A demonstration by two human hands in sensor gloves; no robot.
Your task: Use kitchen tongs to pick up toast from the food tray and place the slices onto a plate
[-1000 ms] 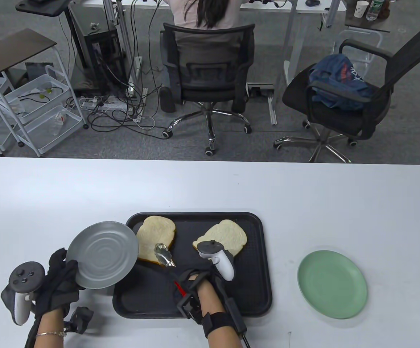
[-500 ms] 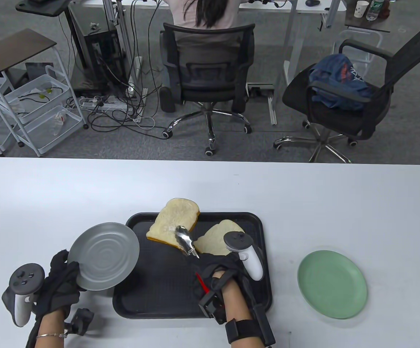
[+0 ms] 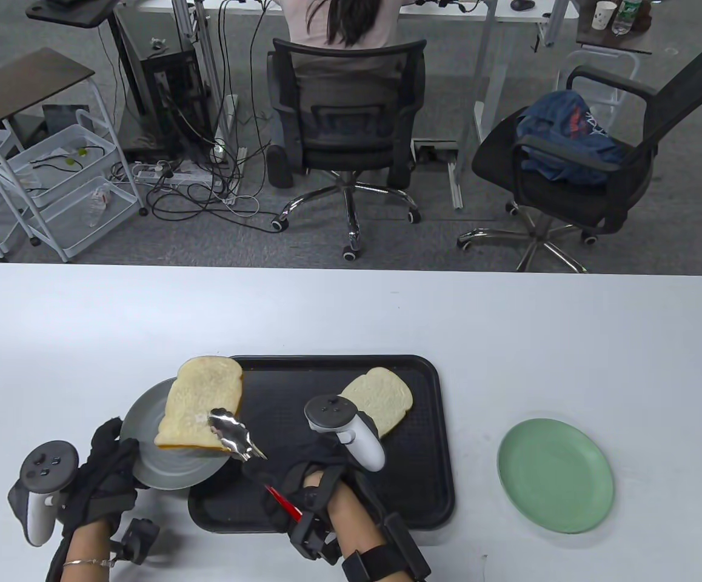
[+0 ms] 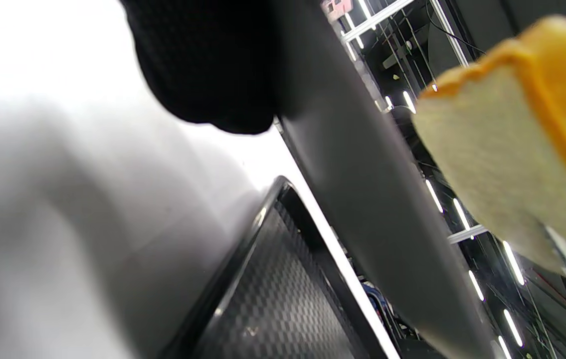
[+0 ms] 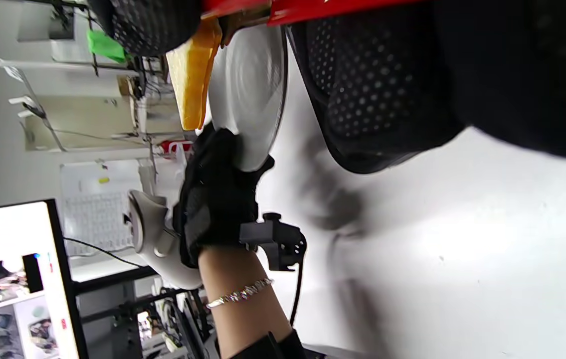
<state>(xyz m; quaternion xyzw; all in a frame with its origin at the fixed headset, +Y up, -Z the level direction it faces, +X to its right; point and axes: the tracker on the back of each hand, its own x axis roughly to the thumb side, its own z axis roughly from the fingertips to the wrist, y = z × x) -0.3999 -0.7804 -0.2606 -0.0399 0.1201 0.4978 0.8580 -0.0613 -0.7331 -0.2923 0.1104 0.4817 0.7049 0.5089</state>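
The left hand [image 3: 99, 479] holds the grey plate [image 3: 145, 451] up by its rim. One toast [image 3: 199, 400] hangs over it, pinched in the tongs [image 3: 236, 436]. The right hand [image 3: 314, 485] squeezes them. Toast looks light and soft, so a gentle grip near the middle seems best. More toast [image 3: 381, 397] lies on the tray [image 3: 424, 485].

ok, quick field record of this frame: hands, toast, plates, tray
left hand: holds grey plate by its rim, raised off the table
right hand: grips tongs
tongs: clamp one toast slice above the grey plate
second slice: lies on black tray
green plate: on table, right of tray, nothing on it
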